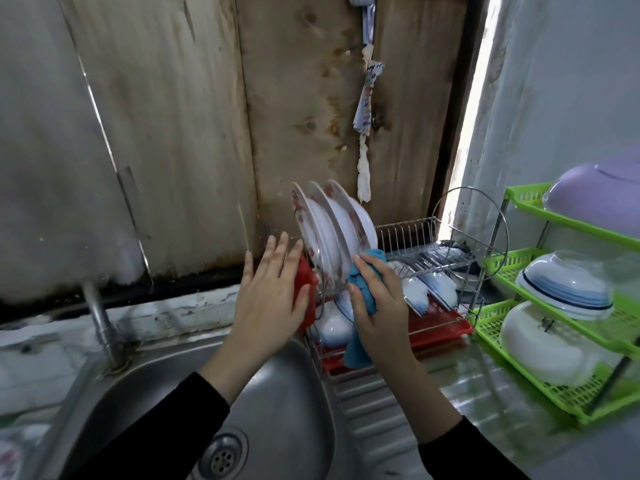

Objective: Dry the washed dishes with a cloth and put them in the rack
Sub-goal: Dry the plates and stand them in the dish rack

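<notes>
While wiping plates (332, 230), upright in rack (415, 237) top tier, left end: set left hand (273, 289), fingers straight and apart, flat beside them as a stop; work right hand (377, 306), fingers curled tight round cloth (358, 355), along nearest rim; press lightly, to avoid tipping.

Plates (325, 230) in the rack (408, 237): white, with a reddish-brown floral print on the rims. Cloth (363, 296): plain teal blue. Rack: bright wire over a red drip tray (446, 330). Shelf (526, 202) at right: lime green lattice, carrying a lilac cover (595, 199), a white bowl with blue bands (568, 292) and a plain white bowl (543, 348). Sleeves (162, 427): black. Sink (277, 410): grey steel. Wall boards (294, 116): stained brown.
</notes>
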The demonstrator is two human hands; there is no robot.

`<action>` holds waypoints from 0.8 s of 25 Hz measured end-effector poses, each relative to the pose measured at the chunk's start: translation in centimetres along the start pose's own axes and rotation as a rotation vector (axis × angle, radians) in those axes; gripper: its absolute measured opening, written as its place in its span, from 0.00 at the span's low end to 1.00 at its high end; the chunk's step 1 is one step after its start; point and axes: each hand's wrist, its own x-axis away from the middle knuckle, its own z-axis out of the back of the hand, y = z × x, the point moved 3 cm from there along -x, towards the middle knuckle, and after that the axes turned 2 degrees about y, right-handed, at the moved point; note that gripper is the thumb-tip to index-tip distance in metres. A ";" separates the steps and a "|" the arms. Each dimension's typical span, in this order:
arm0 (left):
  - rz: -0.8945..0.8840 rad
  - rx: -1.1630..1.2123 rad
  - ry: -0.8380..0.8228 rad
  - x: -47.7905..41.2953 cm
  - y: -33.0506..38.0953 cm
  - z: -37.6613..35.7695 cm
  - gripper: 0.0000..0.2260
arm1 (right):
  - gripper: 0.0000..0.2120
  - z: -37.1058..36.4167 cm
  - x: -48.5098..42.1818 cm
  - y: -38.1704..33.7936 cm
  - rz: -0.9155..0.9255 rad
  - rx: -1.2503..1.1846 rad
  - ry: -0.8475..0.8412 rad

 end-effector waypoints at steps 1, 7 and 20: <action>0.004 -0.014 -0.024 1.3 -0.6 0.0 0.30 | 0.19 -0.5 0.9 -0.7 -0.011 -0.001 -0.021; 0.173 -0.027 -0.232 10.4 -5.6 -1.1 0.28 | 0.18 -5.8 7.1 -4.5 -0.065 -0.053 -0.257; 0.610 -0.210 -0.458 25.4 -24.1 3.8 0.28 | 0.18 -21.2 16.6 -17.4 -0.153 -0.239 -0.610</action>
